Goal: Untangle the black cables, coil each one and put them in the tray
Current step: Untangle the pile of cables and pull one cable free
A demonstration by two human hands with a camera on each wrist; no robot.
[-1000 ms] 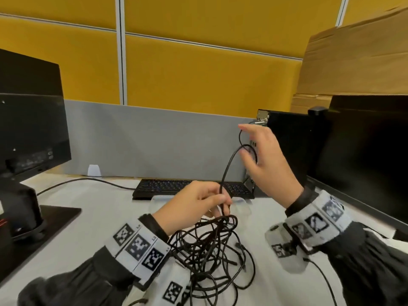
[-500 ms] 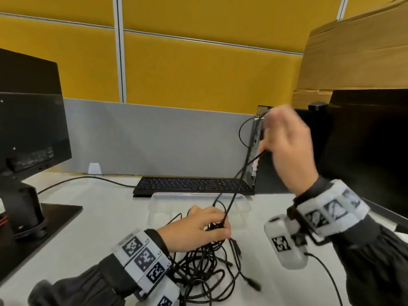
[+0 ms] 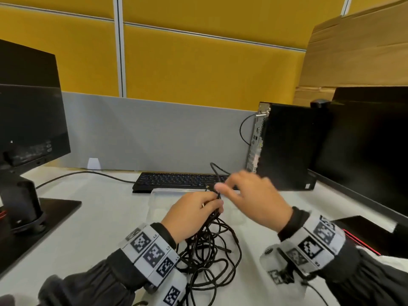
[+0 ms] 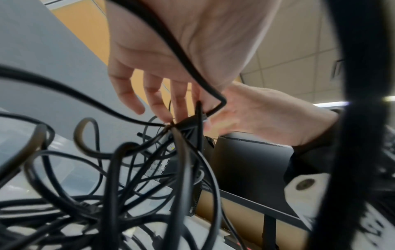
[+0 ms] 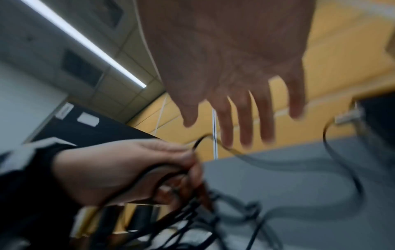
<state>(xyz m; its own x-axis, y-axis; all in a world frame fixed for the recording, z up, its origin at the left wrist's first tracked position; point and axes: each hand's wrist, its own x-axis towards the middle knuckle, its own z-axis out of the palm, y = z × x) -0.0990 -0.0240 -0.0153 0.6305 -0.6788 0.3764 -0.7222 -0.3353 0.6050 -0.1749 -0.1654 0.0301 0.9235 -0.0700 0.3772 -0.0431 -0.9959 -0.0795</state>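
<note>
A tangle of black cables [image 3: 212,250] lies on the white desk between my forearms. My left hand [image 3: 212,204] grips a bunch of strands just above the pile; in the right wrist view its fingers [image 5: 188,162] curl round them. My right hand [image 3: 229,182] hovers just right of it, blurred, with its fingers [image 5: 245,121] spread straight and holding nothing. One loop [image 5: 224,147] arcs just under those fingertips. The clear plastic tray [image 3: 157,195] sits behind the hands, partly hidden by them. In the left wrist view the strands [image 4: 149,169] fan down from my fingertips [image 4: 162,111].
Just behind the tray lies a black keyboard [image 3: 176,181]. A PC tower [image 3: 287,146] and a dark monitor [image 3: 364,151] stand at the right, and cardboard [image 3: 357,51] leans behind them. A monitor [image 3: 26,111] on its base [image 3: 55,208] fills the left.
My right hand, which was pulling a strand up and to the right, has let go and dropped down beside the left hand. The left hand still grips the bunch.
</note>
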